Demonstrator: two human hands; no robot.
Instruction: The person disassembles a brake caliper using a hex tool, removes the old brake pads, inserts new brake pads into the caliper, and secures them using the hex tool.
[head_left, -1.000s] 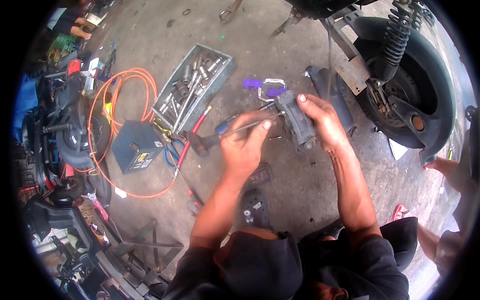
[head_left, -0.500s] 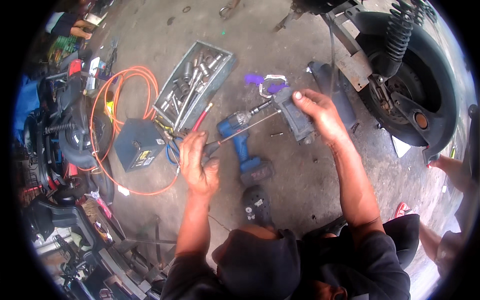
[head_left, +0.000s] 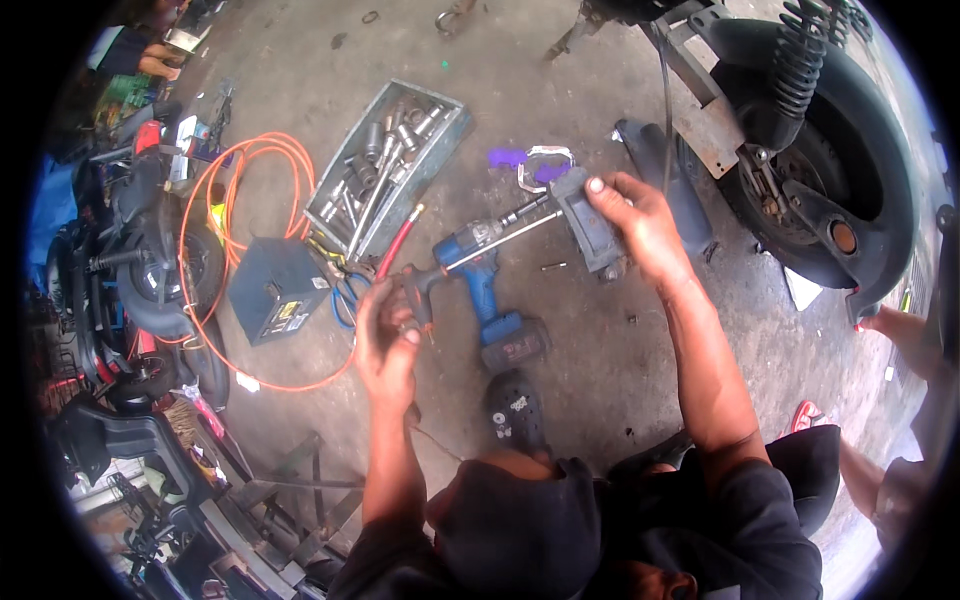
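Observation:
My left hand (head_left: pixel 388 348) is closed at the dark handle (head_left: pixel 422 292) of a long thin tool, whose shaft (head_left: pixel 505 237) slants up to a grey brake caliper (head_left: pixel 590 228). My right hand (head_left: pixel 635 225) grips that caliper, thumb on top. Beneath the shaft a blue cordless impact driver (head_left: pixel 478 293) lies on the floor, a long socket attached. A purple piece (head_left: pixel 507 157) and a white bracket-like piece (head_left: pixel 545 151) lie beyond the caliper. An open metal box of sockets (head_left: pixel 440 150) sits at the upper left of the driver.
An orange hose (head_left: pixel 242 383) loops around a dark box (head_left: pixel 275 295). Parked scooters (head_left: pixel 150 275) crowd the left. A motorcycle wheel (head_left: pixel 880 190) with shock and fender stands at right. Another person's legs (head_left: pixel 860 470) show at lower right; one more person (head_left: pixel 155 62) is at upper left.
My left hand has moved down and leftward from the shaft to the handle, uncovering the blue driver. My right hand and the caliper have shifted slightly upward in the picture.

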